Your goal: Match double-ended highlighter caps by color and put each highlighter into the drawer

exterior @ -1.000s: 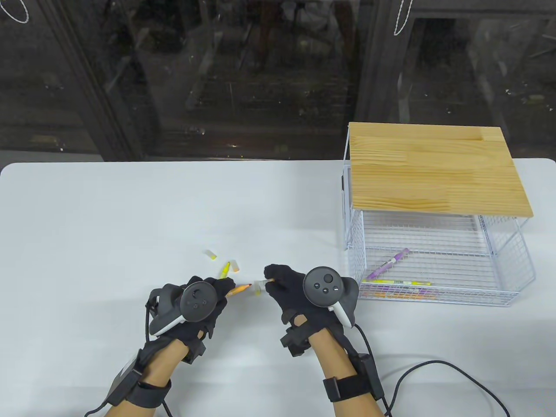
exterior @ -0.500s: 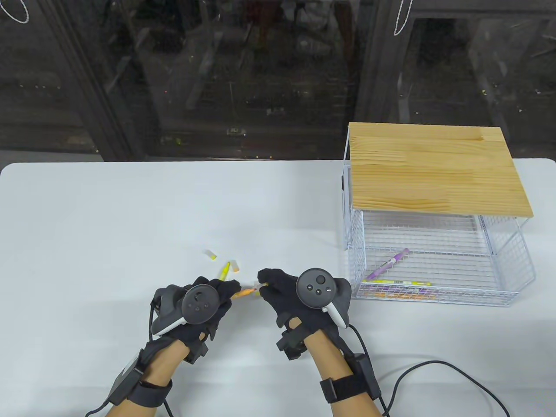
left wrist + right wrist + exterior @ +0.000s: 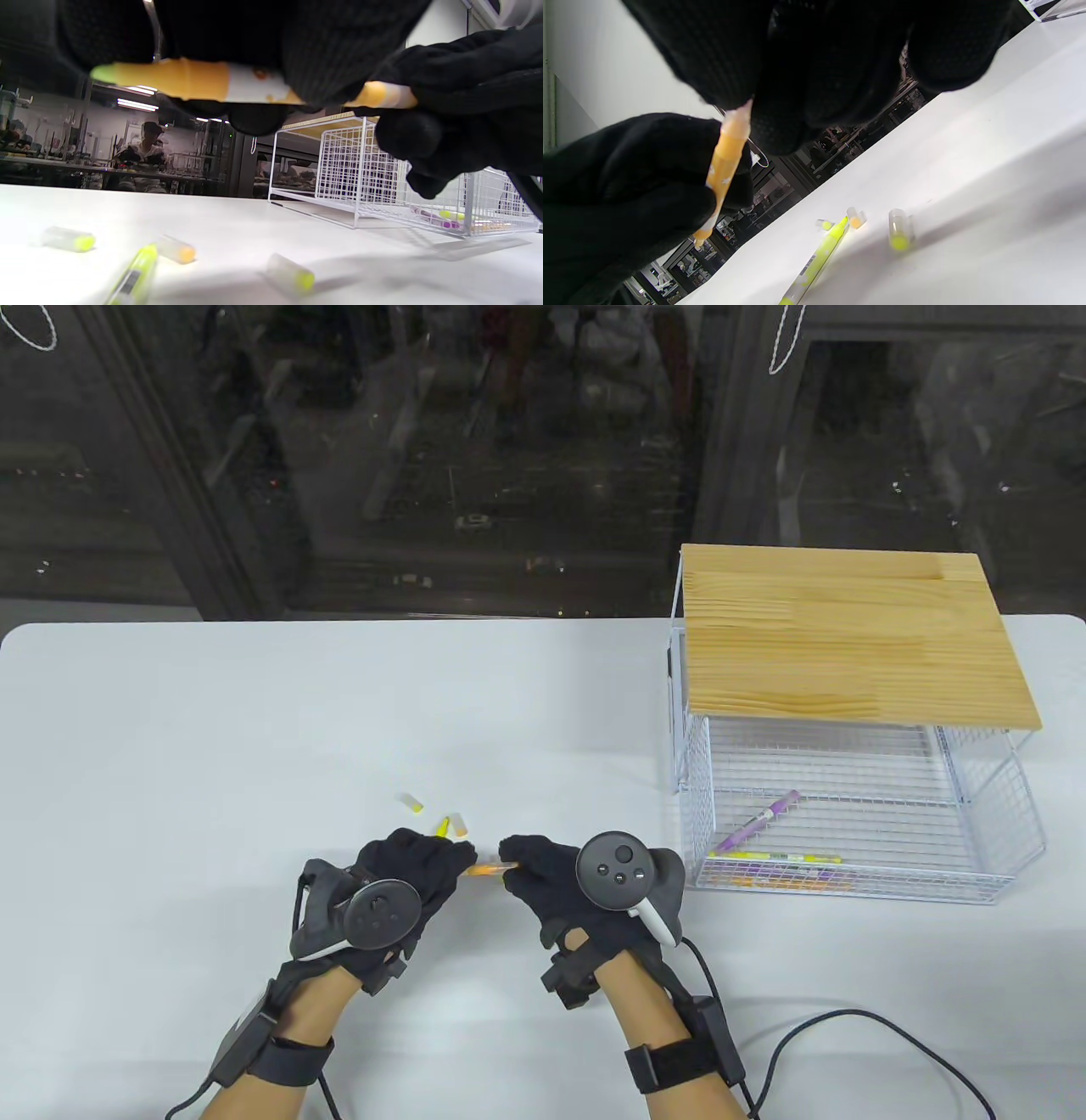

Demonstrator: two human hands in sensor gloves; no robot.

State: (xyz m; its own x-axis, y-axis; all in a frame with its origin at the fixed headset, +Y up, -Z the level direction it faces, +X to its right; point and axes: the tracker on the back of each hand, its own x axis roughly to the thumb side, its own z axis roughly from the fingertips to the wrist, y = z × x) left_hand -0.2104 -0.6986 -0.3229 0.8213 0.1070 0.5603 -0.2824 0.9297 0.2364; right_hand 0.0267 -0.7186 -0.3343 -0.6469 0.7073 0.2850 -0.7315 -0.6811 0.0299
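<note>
An orange highlighter (image 3: 485, 868) hangs level just above the white table (image 3: 212, 712), between my two hands. My left hand (image 3: 454, 861) grips its barrel (image 3: 191, 80); the yellow-green tip at the left end is bare. My right hand (image 3: 513, 858) pinches a clear orange cap (image 3: 390, 95) that sits on the barrel's right end. A yellow highlighter (image 3: 131, 275) lies uncapped under my left hand. Near it lie a yellow cap (image 3: 412, 803), an orange cap (image 3: 459, 824) and another yellow cap (image 3: 290, 277). The wire drawer (image 3: 848, 891) stands pulled out at the right.
Inside the drawer lie a purple highlighter (image 3: 759, 820), a yellow-green one (image 3: 776, 857) and orange ones (image 3: 780, 882). A wooden top (image 3: 848, 632) covers the drawer's frame. A black cable (image 3: 848, 1022) trails from my right wrist.
My hands have come together. The cap in my right hand moved left onto the end of the orange highlighter. My left hand shifted forward, covering most of the yellow highlighter.
</note>
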